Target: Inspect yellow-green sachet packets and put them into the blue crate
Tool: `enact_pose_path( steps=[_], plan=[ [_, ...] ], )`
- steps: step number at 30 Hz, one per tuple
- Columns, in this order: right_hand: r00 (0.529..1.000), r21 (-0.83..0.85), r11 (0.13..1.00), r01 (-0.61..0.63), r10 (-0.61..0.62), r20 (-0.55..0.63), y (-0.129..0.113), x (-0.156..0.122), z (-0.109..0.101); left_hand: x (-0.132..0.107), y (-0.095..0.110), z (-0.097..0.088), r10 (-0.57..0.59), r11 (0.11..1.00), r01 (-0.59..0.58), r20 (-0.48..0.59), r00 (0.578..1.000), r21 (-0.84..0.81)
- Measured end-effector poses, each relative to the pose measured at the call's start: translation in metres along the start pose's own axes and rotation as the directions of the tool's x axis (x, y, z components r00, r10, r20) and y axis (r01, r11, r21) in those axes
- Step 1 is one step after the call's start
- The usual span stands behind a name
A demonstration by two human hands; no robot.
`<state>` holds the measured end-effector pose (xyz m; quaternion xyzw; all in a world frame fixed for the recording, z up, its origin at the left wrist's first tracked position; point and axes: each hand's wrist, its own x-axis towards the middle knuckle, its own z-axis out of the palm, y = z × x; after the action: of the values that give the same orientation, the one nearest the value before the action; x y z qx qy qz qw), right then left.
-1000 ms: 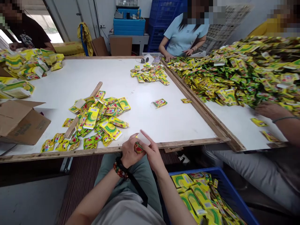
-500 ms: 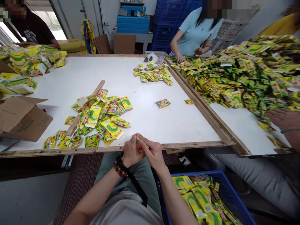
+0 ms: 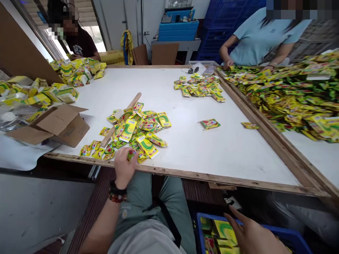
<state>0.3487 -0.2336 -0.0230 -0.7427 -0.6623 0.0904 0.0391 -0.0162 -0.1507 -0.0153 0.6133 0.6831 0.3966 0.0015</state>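
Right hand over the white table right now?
No, the right hand is past the table's wooden edge, above the blue crate of yellow sachets.

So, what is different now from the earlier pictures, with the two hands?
The right hand let go of the packet and moved down and right, over the blue crate of yellow packets. The left hand moved forward past the table edge, holding a small packet. The packet pile and wooden strip stayed as they were.
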Motion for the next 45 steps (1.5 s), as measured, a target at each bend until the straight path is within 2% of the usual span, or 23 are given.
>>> enact_pose_path(
  steps=[1, 2, 3, 5, 8, 10, 12, 16, 19, 20, 21, 23, 26, 28, 31, 33, 35, 37, 38, 40, 42, 43, 45],
  plan=[
    [0.998, 0.037, 0.997, 0.061, -0.060, -0.029, -0.008, 0.003, 0.004, 0.006, -0.015, -0.007, -0.028, 0.994, 0.021, 0.062, 0.998, 0.105],
    [0.984, 0.112, 0.981, 0.161, -0.152, -0.089, -0.025, 0.009, 0.010, 0.012, -0.027, -0.010, -0.040, 0.983, 0.015, 0.135, 0.990, 0.184],
    [0.952, 0.190, 0.940, 0.283, -0.252, -0.174, -0.052, 0.016, 0.015, 0.016, -0.037, -0.012, -0.037, 0.972, -0.013, 0.211, 0.977, 0.235],
    [0.845, 0.261, 0.813, 0.521, -0.448, -0.292, -0.121, 0.035, 0.026, 0.021, -0.048, -0.009, -0.016, 0.960, -0.071, 0.304, 0.952, 0.272],
    [0.721, 0.095, 0.738, 0.668, -0.611, -0.326, -0.221, 0.065, 0.038, 0.019, -0.053, -0.003, 0.039, 0.958, -0.130, 0.334, 0.942, 0.254],
    [0.674, -0.005, 0.710, 0.704, -0.670, -0.309, -0.262, 0.081, 0.043, 0.017, -0.056, -0.001, 0.078, 0.962, -0.154, 0.317, 0.945, 0.225],
    [0.657, -0.043, 0.691, 0.722, -0.704, -0.270, -0.280, 0.095, 0.047, 0.016, -0.059, -0.001, 0.095, 0.967, -0.160, 0.299, 0.950, 0.200],
    [0.622, -0.064, 0.650, 0.757, -0.747, -0.235, -0.280, 0.109, 0.058, 0.023, -0.057, -0.001, 0.058, 0.970, -0.129, 0.323, 0.945, 0.206],
    [0.567, -0.058, 0.612, 0.788, -0.760, -0.318, -0.272, 0.110, 0.066, 0.030, -0.053, 0.000, 0.048, 0.971, -0.119, 0.316, 0.947, 0.208],
    [0.559, -0.037, 0.612, 0.790, -0.744, -0.367, -0.269, 0.108, 0.068, 0.031, -0.052, -0.001, 0.047, 0.977, -0.103, 0.285, 0.957, 0.187],
    [0.565, -0.003, 0.624, 0.781, -0.710, -0.421, -0.266, 0.106, 0.069, 0.031, -0.051, -0.001, 0.036, 0.985, -0.074, 0.234, 0.972, 0.154],
    [0.608, 0.084, 0.668, 0.740, -0.610, -0.509, -0.262, 0.100, 0.067, 0.029, -0.051, -0.003, -0.017, 0.997, 0.009, 0.108, 0.994, 0.071],
    [0.681, 0.130, 0.724, 0.677, -0.549, -0.484, -0.263, 0.093, 0.061, 0.020, -0.049, -0.006, -0.141, 0.990, 0.141, -0.019, 0.990, -0.013],
    [0.703, 0.074, 0.743, 0.665, -0.590, -0.398, -0.269, 0.094, 0.058, 0.014, -0.047, -0.006, -0.260, 0.958, 0.254, -0.030, 0.965, -0.136],
    [0.701, 0.024, 0.733, 0.680, -0.640, -0.315, -0.279, 0.100, 0.058, 0.008, -0.047, -0.006, -0.451, 0.808, 0.417, 0.019, 0.892, -0.415],
    [0.689, 0.104, 0.705, 0.701, -0.633, -0.353, -0.281, 0.101, 0.058, 0.007, -0.048, -0.006, -0.520, 0.719, 0.469, 0.050, 0.853, -0.513],
    [0.724, 0.306, 0.673, 0.673, -0.516, -0.457, -0.279, 0.097, 0.055, 0.006, -0.048, -0.006, -0.568, 0.647, 0.502, 0.078, 0.820, -0.574],
    [0.818, 0.599, 0.567, 0.566, -0.299, -0.491, -0.274, 0.090, 0.050, 0.004, -0.042, -0.007, -0.600, 0.541, 0.531, 0.143, 0.787, -0.652],
    [0.874, 0.743, 0.464, 0.482, -0.194, -0.446, -0.273, 0.087, 0.048, 0.003, -0.036, -0.007, -0.609, 0.468, 0.542, 0.189, 0.770, -0.698],
    [0.963, 0.943, 0.196, 0.269, -0.064, -0.261, -0.271, 0.083, 0.046, 0.001, -0.021, -0.008, -0.604, 0.310, 0.551, 0.286, 0.744, -0.775],
    [0.996, 0.996, -0.022, 0.084, -0.018, -0.084, -0.270, 0.082, 0.046, 0.001, -0.006, -0.008, -0.570, 0.205, 0.552, 0.360, 0.738, -0.808],
    [0.999, 0.996, -0.087, 0.031, -0.007, -0.031, -0.270, 0.083, 0.046, 0.000, 0.001, -0.008, -0.549, 0.184, 0.557, 0.385, 0.741, -0.810],
    [1.000, 0.989, -0.147, 0.000, -0.009, -0.001, -0.267, 0.082, 0.043, 0.000, 0.012, -0.007, -0.512, 0.194, 0.574, 0.417, 0.751, -0.796]
  ],
)
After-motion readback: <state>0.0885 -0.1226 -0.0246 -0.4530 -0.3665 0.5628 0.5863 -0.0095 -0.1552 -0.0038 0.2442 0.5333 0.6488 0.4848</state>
